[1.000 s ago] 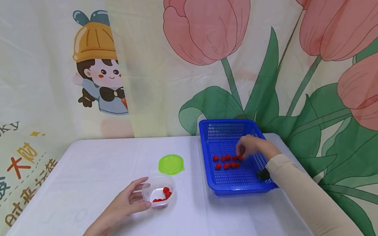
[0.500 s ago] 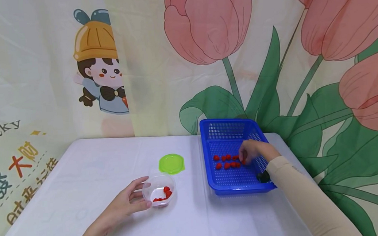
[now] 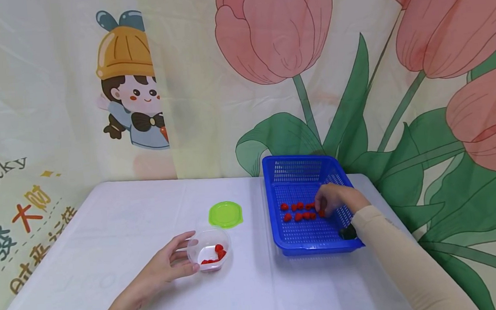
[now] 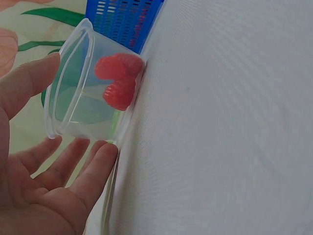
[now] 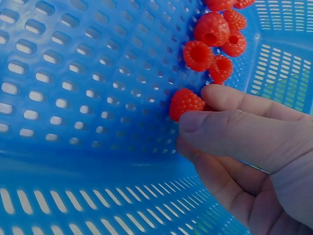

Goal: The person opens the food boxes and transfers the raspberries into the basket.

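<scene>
My left hand (image 3: 169,265) holds a clear plastic tub (image 4: 100,125), thumb near its rim and fingers along the opposite side. Several red raspberries (image 4: 120,93) lie at the bottom of the tub, which stands on the white table. Inside the blue basket (image 3: 280,244), my right hand (image 3: 332,199) pinches a raspberry (image 5: 185,104) between thumb and fingers, low against the basket floor. More raspberries (image 3: 298,217) lie in two rows to the left of that hand. The curled fingertips partly hide the pinched raspberry and the end of the back row.
A bright green lid (image 3: 226,214) lies flat behind the tub, left of the basket. The white table (image 3: 119,221) backs onto a hanging cloth (image 3: 197,105) printed with tulips. A dark wrist device (image 3: 347,232) sits by the right sleeve, over the basket's right side.
My right hand has shifted slightly right and toward me in the basket, from the end of the back row to that of the front row. My left hand keeps still on the tub.
</scene>
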A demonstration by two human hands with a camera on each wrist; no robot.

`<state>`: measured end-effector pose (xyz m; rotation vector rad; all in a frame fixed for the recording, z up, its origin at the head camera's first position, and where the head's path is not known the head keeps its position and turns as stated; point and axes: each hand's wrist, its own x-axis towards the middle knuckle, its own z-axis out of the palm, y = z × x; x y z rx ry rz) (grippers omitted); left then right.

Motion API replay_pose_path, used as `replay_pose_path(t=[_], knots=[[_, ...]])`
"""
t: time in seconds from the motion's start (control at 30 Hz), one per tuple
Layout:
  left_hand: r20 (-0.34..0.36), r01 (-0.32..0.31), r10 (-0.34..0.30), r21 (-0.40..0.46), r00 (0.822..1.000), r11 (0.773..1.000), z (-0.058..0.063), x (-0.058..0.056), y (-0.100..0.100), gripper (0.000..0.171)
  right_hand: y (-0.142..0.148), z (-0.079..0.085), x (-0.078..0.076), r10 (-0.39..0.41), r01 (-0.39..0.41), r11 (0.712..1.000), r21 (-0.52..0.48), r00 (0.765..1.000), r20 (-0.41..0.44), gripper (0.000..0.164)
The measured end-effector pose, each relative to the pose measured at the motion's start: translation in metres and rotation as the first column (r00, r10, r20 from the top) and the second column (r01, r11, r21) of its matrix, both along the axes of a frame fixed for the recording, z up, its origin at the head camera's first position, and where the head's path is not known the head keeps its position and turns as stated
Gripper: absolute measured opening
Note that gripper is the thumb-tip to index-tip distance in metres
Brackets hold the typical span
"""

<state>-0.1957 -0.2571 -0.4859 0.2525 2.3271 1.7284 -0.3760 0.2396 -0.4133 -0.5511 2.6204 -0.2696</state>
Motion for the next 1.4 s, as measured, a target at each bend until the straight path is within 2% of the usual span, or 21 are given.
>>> replay_pose_path(t=[0.27, 0.43, 0.6, 0.8, 0.83, 0.93, 1.13, 1.4], knots=[[0.001, 0.006, -0.006, 0.011, 1.0, 1.0, 0.001, 0.0, 0.0, 0.088, -0.001, 0.016, 0.005, 0.042, -0.043, 0.999, -0.016, 0.999, -0.027, 0.023], [-0.002, 0.005, -0.005, 0.003, 1.0, 1.0, 0.001, 0.0, 0.0, 0.088, -0.006, 0.028, 0.008, 0.105, -0.108, 0.994, -0.031, 0.991, -0.088, 0.023], [-0.002, 0.001, -0.001, 0.005, 1.0, 1.0, 0.001, 0.0, -0.001, 0.088, -0.024, 0.045, 0.016, 0.217, -0.239, 0.966, -0.102, 0.958, -0.189, 0.019], [0.004, -0.001, 0.001, 0.009, 1.0, 1.0, 0.002, 0.0, -0.002, 0.088, -0.065, 0.065, 0.035, 0.338, -0.391, 0.904, -0.172, 0.901, -0.272, 0.021], [0.004, 0.0, 0.0, 0.008, 1.0, 1.0, 0.002, 0.0, -0.002, 0.088, -0.072, 0.067, 0.038, 0.357, -0.416, 0.89, -0.185, 0.89, -0.282, 0.022], [0.005, 0.003, -0.003, 0.007, 1.0, 1.0, 0.002, -0.001, -0.002, 0.089, -0.094, 0.068, 0.048, 0.373, -0.441, 0.866, -0.236, 0.884, -0.283, 0.026], [0.006, 0.003, -0.003, 0.011, 1.0, 1.0, 0.002, -0.002, -0.001, 0.089, -0.143, 0.066, 0.067, 0.38, -0.447, 0.842, -0.301, 0.889, -0.257, 0.029], [0.011, 0.005, -0.005, 0.013, 1.0, 1.0, -0.001, -0.002, 0.0, 0.088, -0.194, 0.052, 0.074, 0.46, -0.511, 0.788, -0.343, 0.859, -0.223, 0.03]])
